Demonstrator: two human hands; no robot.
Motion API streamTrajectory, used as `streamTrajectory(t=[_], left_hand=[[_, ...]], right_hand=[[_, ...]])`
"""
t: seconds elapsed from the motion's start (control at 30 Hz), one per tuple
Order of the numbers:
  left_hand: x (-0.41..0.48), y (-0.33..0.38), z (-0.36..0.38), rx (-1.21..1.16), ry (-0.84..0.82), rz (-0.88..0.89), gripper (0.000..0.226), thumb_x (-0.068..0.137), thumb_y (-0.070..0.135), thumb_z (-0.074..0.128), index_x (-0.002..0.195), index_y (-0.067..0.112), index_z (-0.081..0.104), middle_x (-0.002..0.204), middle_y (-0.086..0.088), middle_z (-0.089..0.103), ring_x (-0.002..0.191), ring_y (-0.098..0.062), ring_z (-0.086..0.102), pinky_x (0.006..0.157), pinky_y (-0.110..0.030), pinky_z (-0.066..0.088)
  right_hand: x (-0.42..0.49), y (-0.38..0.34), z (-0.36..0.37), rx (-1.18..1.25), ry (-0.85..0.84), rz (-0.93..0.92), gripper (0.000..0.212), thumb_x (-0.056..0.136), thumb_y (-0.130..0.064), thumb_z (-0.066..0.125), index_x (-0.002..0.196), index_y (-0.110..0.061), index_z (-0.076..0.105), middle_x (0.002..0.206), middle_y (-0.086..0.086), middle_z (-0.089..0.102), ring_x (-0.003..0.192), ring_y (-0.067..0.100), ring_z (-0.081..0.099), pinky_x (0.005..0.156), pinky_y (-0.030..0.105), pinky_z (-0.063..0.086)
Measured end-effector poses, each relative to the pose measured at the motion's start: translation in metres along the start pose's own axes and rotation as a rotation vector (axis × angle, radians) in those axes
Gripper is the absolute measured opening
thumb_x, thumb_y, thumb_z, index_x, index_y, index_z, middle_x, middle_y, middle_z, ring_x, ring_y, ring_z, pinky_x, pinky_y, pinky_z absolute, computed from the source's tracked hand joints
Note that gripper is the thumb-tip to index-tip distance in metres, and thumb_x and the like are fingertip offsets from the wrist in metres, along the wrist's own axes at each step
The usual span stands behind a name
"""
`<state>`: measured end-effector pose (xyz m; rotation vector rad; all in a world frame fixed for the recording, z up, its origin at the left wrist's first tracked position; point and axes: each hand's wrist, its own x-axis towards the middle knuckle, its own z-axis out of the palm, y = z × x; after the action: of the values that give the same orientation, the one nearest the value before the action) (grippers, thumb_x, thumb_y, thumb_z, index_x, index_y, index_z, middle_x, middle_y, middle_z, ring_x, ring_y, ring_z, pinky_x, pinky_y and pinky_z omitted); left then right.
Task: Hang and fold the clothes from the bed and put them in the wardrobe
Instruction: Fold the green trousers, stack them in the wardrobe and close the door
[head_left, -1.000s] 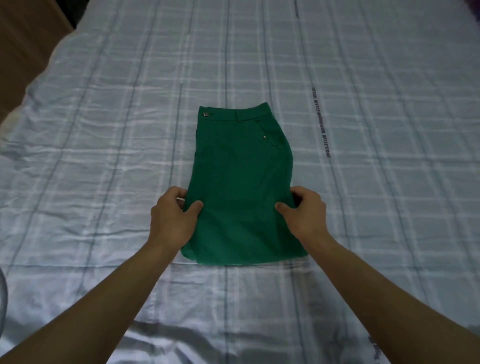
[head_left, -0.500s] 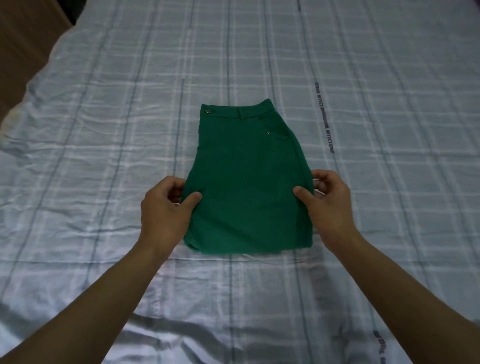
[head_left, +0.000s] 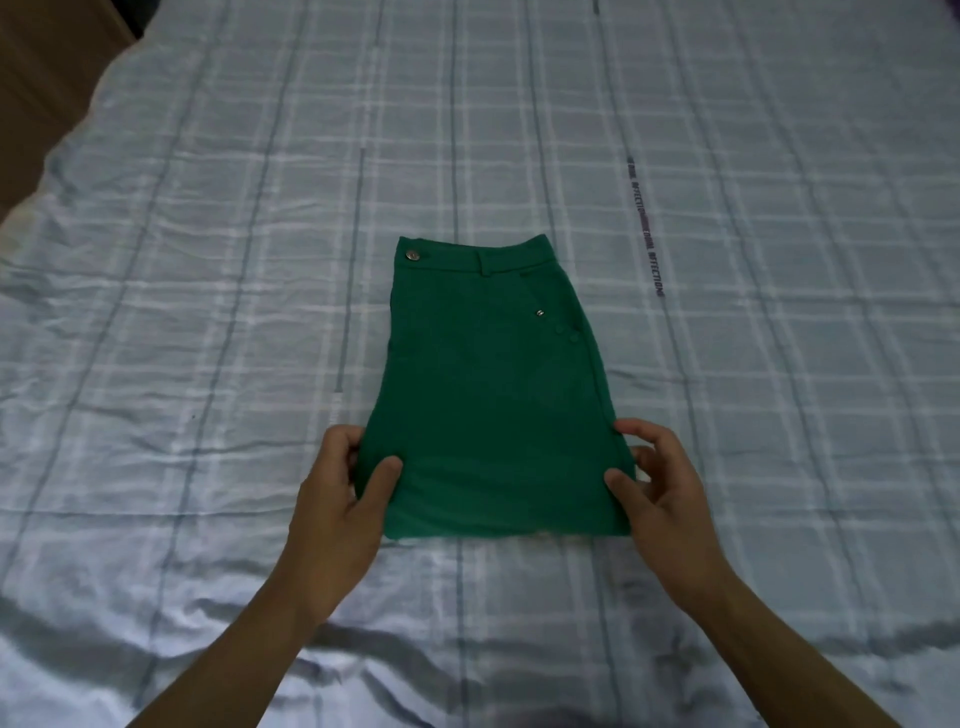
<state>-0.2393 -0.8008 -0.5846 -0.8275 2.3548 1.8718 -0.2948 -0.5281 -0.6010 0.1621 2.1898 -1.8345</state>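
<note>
The fingers (head_left: 340, 441) of my left grip (head_left: 337, 499) curl under the left edge of the green trousers (head_left: 488, 405), so their tips are hidden. The fingertips of my right grip (head_left: 665, 493) meet the right edge, and I cannot tell how far they reach beneath it. Whatever lies folded under the top layer is out of sight. My left forearm (head_left: 234, 649) and right forearm (head_left: 769, 649) run off the bottom edge. The bed (head_left: 208, 260) is cut off on every side. The dark lettering (head_left: 647, 244) on its sheet is too blurred to read whole. A brown surface (head_left: 47, 62) is cropped by the top left corner, and I cannot tell what it is.
</note>
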Motion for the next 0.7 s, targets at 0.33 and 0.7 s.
streamTrajectory(t=[0.33,0.7], left_hand=[[0.003,-0.004,-0.002,0.34,-0.024,-0.132,0.03,0.092,0.023,0.067,0.114,0.021,0.048,0.103,0.001,0.066,0.079,-0.006,0.063,0.056,-0.014,0.048],[0.029,-0.029,0.041,1.142,-0.258,0.475,0.066,0.101,0.053,0.018,0.157,0.019,0.022,0.165,-0.006,0.012,0.153,-0.026,0.011,0.12,-0.051,0.024]], right_hand=[[0.006,0.01,-0.001,-0.411,0.024,0.036,0.037,0.095,-0.001,0.054,0.123,-0.025,0.048,0.105,0.001,0.063,0.076,0.008,0.066,0.058,0.021,0.055],[0.035,0.015,0.061,-1.117,-0.134,-0.415,0.065,0.1,-0.051,0.029,0.156,-0.018,0.02,0.164,0.009,0.007,0.152,0.025,0.003,0.122,0.045,0.011]])
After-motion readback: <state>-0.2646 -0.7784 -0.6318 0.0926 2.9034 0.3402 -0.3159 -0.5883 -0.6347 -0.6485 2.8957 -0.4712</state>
